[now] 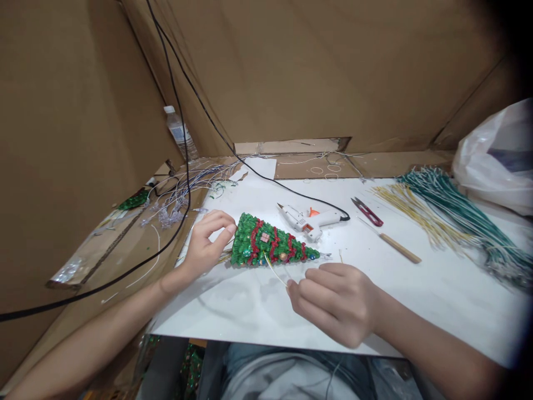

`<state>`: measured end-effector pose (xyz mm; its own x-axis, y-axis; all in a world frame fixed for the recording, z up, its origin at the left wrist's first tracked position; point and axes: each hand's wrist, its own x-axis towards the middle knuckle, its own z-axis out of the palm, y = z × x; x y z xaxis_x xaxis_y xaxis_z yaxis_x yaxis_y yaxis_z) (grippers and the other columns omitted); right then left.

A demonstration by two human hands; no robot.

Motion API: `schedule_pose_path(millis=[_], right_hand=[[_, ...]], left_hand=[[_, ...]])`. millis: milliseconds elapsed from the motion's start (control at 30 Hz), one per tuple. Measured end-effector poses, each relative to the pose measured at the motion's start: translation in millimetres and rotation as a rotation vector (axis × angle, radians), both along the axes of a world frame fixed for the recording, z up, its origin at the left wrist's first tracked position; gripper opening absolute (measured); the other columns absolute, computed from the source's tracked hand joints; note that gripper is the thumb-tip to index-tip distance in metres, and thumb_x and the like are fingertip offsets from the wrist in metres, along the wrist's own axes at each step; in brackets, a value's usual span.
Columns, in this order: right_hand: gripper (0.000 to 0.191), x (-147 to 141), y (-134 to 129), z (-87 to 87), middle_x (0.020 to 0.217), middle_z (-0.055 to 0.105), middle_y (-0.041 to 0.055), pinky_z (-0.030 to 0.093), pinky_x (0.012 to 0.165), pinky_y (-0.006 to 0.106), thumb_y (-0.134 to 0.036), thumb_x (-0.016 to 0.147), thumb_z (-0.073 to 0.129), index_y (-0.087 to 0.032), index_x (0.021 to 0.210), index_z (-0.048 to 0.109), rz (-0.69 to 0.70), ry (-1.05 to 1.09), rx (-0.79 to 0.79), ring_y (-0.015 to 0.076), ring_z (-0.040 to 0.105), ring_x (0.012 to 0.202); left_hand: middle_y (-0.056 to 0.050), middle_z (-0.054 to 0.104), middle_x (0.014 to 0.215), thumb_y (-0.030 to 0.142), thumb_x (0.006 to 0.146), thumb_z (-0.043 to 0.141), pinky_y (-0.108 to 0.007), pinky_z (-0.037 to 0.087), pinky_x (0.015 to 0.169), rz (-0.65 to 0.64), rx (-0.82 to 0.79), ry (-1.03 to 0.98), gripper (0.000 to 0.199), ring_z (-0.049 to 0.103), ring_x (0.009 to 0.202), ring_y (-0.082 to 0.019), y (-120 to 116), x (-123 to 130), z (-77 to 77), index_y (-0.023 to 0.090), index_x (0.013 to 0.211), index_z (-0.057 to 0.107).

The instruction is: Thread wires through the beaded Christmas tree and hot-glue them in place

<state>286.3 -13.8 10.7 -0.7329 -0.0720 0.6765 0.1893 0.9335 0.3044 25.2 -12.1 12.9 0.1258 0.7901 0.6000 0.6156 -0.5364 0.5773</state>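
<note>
Green and glittering, the tree ornament [270, 243] lies on its side on the white tabletop sheet [233, 316], between the two hands, its tip pointing toward the person's right. The right hand [333, 303] has thumb and fingertip pinched together on the end of a thin pale wire [275, 272] that comes out of the ornament's near face; the left hand [210, 241] rests at the wide base, thumb and forefinger close to its edge, though I cannot tell whether they clamp it or only touch it. The likeliest trouble is at that wire: a pull harder than the left hand's hold could drag or roll the ornament, and a sharp tug might draw the wire out too far or kink it where it leaves the surface. A slick wire may also slip from so small a pinch. The glue gun [312, 221] lies just beyond the tree, its cord [275, 180] trailing behind; if hot, which does not show, its nozzle could burn a straying hand. The awl [389, 240] and snips [367, 212] lie farther right, a lesser pricking risk.
</note>
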Motion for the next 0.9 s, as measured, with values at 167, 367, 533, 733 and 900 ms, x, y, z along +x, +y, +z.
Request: schedule_pose_path(millis=[167,367,533,733,900], right_hand=[[0.011,2.2,10.1,3.8,0.06,0.059,-0.0005,0.025,0.045,0.03,-0.018,0.077,0.053,-0.017,0.081,0.064,-0.221,-0.194,-0.418,0.0122,0.048,0.048],[0.028,0.2,13.6,5.7,0.061,0.063,-0.0043,0.031,0.05,0.023,-0.014,0.077,0.052,-0.022,0.102,0.062,-0.376,-0.268,-0.879,0.0104,0.054,0.05],[0.021,-1.5,13.1,1.0,0.068,0.065,-0.0032,0.034,0.051,0.021,-0.02,0.085,0.052,-0.02,0.105,0.059,-0.253,-0.123,-0.915,0.0085,0.051,0.05],[0.018,-4.4,15.0,-7.6,0.073,0.066,0.0031,0.04,0.058,0.022,-0.017,0.089,0.047,-0.016,0.091,0.065,-0.155,-0.022,-0.791,0.012,0.058,0.063],[0.018,-9.0,13.1,-8.5,0.072,0.065,0.0031,0.04,0.056,0.022,-0.015,0.088,0.049,-0.015,0.092,0.067,-0.133,0.01,-0.802,0.0113,0.056,0.06]], left_hand=[[-0.004,0.059,0.074,0.021,0.088,0.05,-0.032,0.041,0.073,0.001,-0.01,-0.005,0.022,0.054,0.074,-0.017,0.4,0.3,0.3,0.016,0.068,0.058],[-0.003,0.059,0.073,0.021,0.088,0.05,-0.033,0.041,0.073,-0.011,-0.006,0.004,0.022,0.053,0.074,-0.017,0.3,-2.1,-1.1,0.017,0.067,0.056],[-0.003,0.059,0.073,0.023,0.088,0.05,-0.032,0.042,0.074,0.0,-0.02,0.002,0.023,0.054,0.074,-0.016,0.0,-1.6,-1.0,0.018,0.067,0.056],[-0.002,0.056,0.064,0.025,0.088,0.048,-0.029,0.041,0.067,-0.045,-0.098,-0.052,0.03,0.052,0.065,-0.015,1.8,0.0,0.9,0.017,0.06,0.052],[-0.001,0.053,0.057,0.026,0.087,0.044,-0.029,0.04,0.061,-0.124,-0.237,-0.117,0.035,0.05,0.059,-0.015,5.1,-4.9,3.1,0.018,0.054,0.05]])
